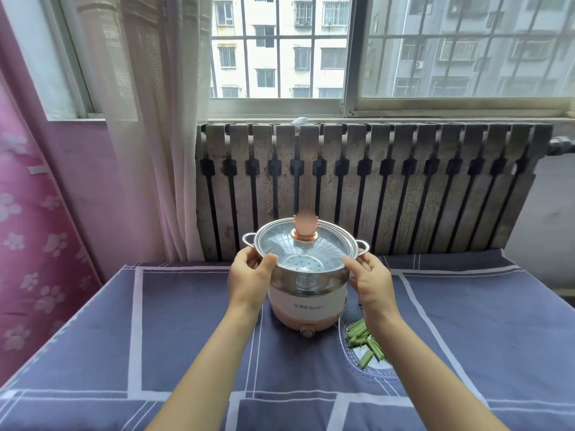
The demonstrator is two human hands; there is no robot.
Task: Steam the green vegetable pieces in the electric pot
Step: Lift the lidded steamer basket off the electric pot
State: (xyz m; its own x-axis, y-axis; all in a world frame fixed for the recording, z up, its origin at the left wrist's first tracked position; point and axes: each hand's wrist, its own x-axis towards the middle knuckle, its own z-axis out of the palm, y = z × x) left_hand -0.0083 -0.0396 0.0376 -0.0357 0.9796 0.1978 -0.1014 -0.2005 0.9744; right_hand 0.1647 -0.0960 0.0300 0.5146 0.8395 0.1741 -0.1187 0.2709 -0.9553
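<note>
— Where did the electric pot [308,301] stand?

— On the table [186,321], which had a blue checked cloth, in front of an old radiator [367,188]. A steel steamer basket [306,275] sat on it, with a glass lid [303,248] closed on top.

— And the hands?

— The left hand [252,276] and the right hand [370,279] were curled around the two sides of the steamer basket, touching its rim.

— The green vegetable pieces [365,342]?

— They lay on the cloth, just right of the pot, under the right forearm.
</note>
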